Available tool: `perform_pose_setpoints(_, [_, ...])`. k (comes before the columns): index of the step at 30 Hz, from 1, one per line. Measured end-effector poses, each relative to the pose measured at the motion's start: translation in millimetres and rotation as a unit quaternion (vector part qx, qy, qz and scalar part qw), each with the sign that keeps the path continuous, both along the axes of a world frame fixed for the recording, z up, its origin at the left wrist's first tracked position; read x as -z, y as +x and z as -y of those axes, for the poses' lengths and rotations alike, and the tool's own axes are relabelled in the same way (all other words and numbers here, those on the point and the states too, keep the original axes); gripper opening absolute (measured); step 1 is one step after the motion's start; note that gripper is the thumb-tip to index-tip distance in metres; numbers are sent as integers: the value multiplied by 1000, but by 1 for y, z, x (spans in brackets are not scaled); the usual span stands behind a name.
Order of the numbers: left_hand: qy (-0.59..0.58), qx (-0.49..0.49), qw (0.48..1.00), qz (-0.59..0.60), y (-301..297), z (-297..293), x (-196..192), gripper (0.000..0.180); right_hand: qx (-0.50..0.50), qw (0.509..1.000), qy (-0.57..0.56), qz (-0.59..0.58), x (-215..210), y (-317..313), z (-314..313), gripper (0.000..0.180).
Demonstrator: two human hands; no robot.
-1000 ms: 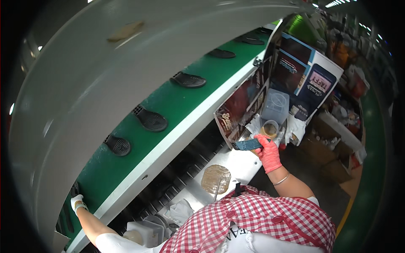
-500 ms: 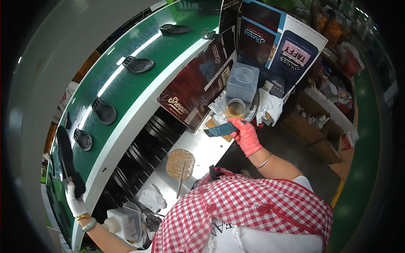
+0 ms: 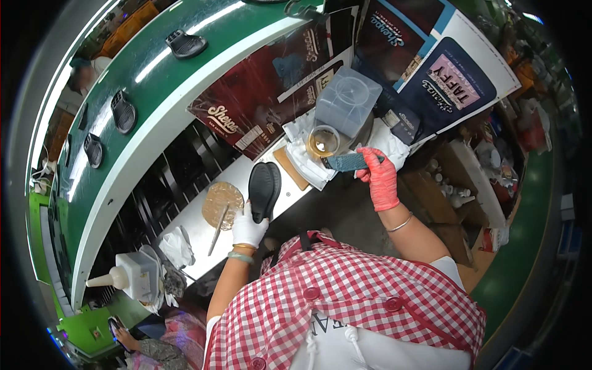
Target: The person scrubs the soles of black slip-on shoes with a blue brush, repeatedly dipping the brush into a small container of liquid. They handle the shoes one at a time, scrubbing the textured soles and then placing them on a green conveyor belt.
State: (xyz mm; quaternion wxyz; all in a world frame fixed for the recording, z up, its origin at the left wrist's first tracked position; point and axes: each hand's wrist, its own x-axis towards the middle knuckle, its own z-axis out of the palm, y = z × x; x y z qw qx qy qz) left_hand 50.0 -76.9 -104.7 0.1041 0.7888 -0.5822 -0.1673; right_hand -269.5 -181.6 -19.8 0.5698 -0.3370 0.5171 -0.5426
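The top edge cuts off a far sole (image 3: 265, 1). A person (image 3: 86, 76) at upper left is blurred. Near centre, the held sole (image 3: 264, 190) hides part of the left hand (image 3: 248, 230).

Black sole (image 3: 264, 190), white glove (image 3: 249, 230), coral glove (image 3: 383, 182), red-and-white checked apron (image 3: 357, 280)

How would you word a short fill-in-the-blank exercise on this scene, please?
1. The left hand wears a ____ glove and holds a black sole.
2. The blue strip is held in the ____ hand.
3. The belt is coloured ____.
4. The bottle with a nozzle is on the picture's ____ side.

Missing words: white; right; green; left.
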Motion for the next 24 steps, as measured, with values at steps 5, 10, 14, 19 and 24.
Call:
perform_pose_setpoints(5, [-38, -90, 993, -65, 0, 10, 24, 68, -36, 993, -44, -105, -4, 16, 23, 28])
perform_pose_setpoints(10, [-45, -70, 996, -12, -4, 23, 13, 58, -64, 945, -128, -295, 33, 26, 52, 26])
perform_pose_setpoints(14, [-82, -135, 963, -216, -16, 21, -16, 56, -74, 913, -150, -373, 51, 27, 64, 26])
perform_pose_setpoints(19, [-104, -148, 750, -636, -10, 3, 4, 62, -74, 957, -69, -273, 52, 31, 73, 26])
perform_pose_setpoints(24, [1, -183, 533, -826, -14, 1, -26, 70, -65, 978, -28, -195, 46, 32, 74, 27])
